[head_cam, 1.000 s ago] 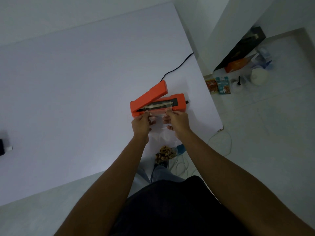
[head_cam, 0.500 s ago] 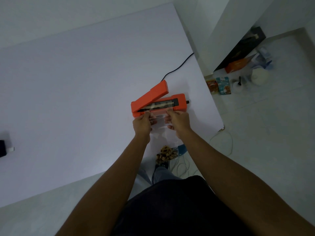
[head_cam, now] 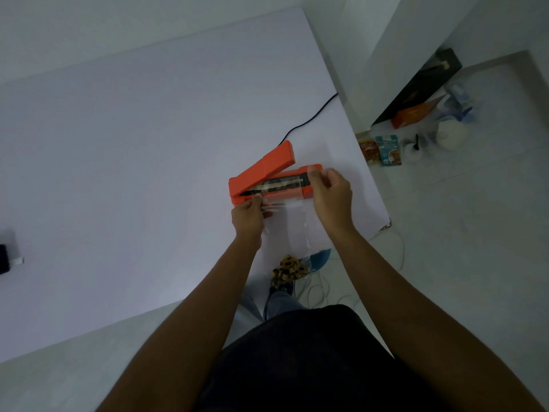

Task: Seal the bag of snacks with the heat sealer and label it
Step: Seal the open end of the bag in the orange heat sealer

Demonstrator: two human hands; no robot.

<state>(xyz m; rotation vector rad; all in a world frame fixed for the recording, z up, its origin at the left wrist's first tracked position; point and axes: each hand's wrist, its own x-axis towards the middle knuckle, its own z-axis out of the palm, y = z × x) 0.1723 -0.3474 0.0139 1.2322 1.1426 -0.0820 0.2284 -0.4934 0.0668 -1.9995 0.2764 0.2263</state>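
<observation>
An orange heat sealer [head_cam: 309, 190] lies on the white table [head_cam: 133, 150] with its lid [head_cam: 264, 166] raised at an angle. A clear plastic bag [head_cam: 286, 230] has its top edge laid over the sealer's bar. The bag runs back to the table's near edge, where the brown snacks [head_cam: 286, 269] hang at its bottom. My left hand [head_cam: 249, 217] pinches the bag's top left corner beside the sealer's left end. My right hand [head_cam: 331, 197] hovers at the sealer's right end with loosely spread fingers and holds nothing.
A black power cord [head_cam: 309, 120] runs from behind the sealer off the table's right side. A dark device [head_cam: 4, 258] sits at the far left edge. On the floor to the right are small boxes [head_cam: 386, 150], an orange box [head_cam: 411, 115], a white jar [head_cam: 451, 135] and white cables [head_cam: 320, 289].
My right hand let go of the bag's top edge and moved right to the sealer's end. The left hand stays pinched on the bag.
</observation>
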